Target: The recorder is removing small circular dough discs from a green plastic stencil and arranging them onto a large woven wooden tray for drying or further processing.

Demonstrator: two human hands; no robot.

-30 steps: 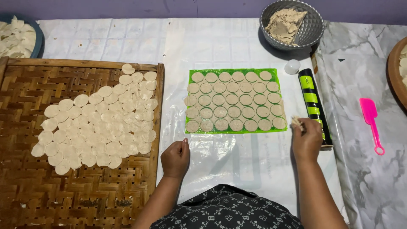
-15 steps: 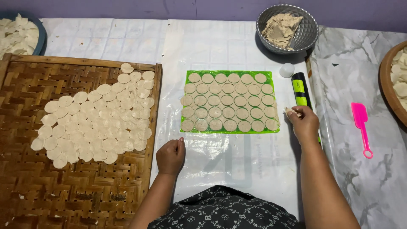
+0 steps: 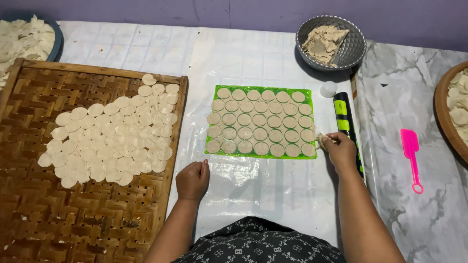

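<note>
A green mat (image 3: 262, 89) lies on a white plastic sheet and carries rows of round dough discs (image 3: 260, 121). My right hand (image 3: 339, 148) rests at the mat's lower right corner, its fingers pinched on a small scrap of dough (image 3: 321, 140). Beside that hand lies a black and green rolling pin (image 3: 346, 126). My left hand (image 3: 192, 179) sits loosely closed on the sheet below the mat's lower left corner, holding nothing. A woven bamboo tray (image 3: 63, 214) to the left holds many cut discs (image 3: 114, 137).
A grey bowl (image 3: 355, 47) with a lump of dough stands at the back right, a small white round cap (image 3: 328, 88) just below it. A pink spatula (image 3: 412, 151) lies on the marble-pattern cover. Bowls of discs show at the far left (image 3: 54, 41) and right edge (image 3: 446, 117).
My right hand has moved a little toward the mat's lower right corner and now pinches a dough scrap there. My left hand has hardly moved. The view has shifted slightly.
</note>
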